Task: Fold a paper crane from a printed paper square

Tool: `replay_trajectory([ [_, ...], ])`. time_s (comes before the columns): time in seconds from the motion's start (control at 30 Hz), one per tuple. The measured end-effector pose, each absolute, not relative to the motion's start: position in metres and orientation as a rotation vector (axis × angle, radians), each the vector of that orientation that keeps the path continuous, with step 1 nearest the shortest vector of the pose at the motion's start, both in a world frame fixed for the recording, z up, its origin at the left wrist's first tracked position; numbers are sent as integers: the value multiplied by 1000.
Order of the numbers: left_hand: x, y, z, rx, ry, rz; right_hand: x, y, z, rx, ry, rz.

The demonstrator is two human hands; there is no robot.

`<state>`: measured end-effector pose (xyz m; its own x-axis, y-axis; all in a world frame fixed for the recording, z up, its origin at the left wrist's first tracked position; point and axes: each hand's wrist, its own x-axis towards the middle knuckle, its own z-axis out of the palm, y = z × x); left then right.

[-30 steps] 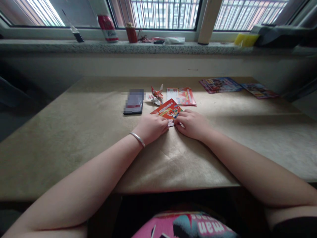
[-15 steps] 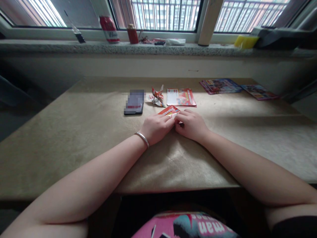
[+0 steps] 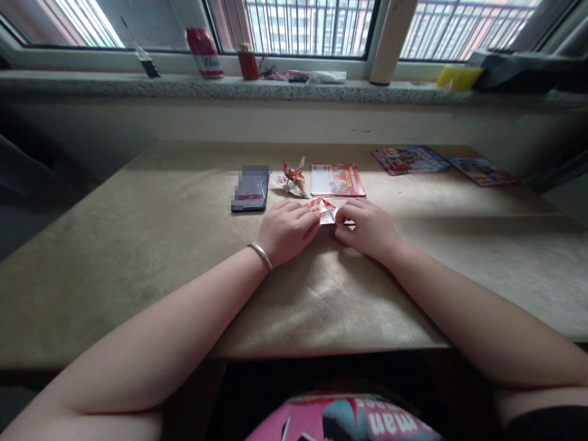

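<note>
A small folded sheet of red and white printed paper (image 3: pixel 325 210) lies on the table between my hands. My left hand (image 3: pixel 288 229), with a silver bangle at its wrist, has its fingers closed over the paper's left side. My right hand (image 3: pixel 367 225) pinches the right side, thumb and forefinger curled together. Both hands hide the paper's ends. Just beyond stands a folded paper crane (image 3: pixel 294 179) in red and white. Beside it lies a stack of printed sheets (image 3: pixel 339 180). A dark phone (image 3: pixel 252 188) rests left of the crane.
Colourful booklets (image 3: pixel 411 159) lie at the back right of the table (image 3: pixel 138 257), with another printed booklet (image 3: pixel 483 171) beside them. On the stone windowsill (image 3: pixel 294 90) stand a red can (image 3: pixel 204 54), a red bottle (image 3: pixel 248 62) and a yellow object (image 3: pixel 459 78).
My hands have moved apart, the right one shifting rightward. The paper between them, earlier a red pointed shape mostly behind the fingers, now shows white and red folded faces.
</note>
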<state>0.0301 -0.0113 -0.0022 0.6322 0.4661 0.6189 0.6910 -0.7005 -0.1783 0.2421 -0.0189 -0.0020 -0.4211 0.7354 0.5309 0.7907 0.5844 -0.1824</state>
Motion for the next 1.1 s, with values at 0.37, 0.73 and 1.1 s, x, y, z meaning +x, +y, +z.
replay_trajectory([
  [0.37, 21, -7, 1, -2437, -950, -790, 260, -15, 2, -1178, -2305, -158],
  [0.73, 12, -3, -2, -2425, -1041, -902, 289, -8, 12, -1185, -2317, -302],
  [1.1, 17, -1, -3, -2449, -917, -970, 266, -17, 8, -967, -2309, -100],
])
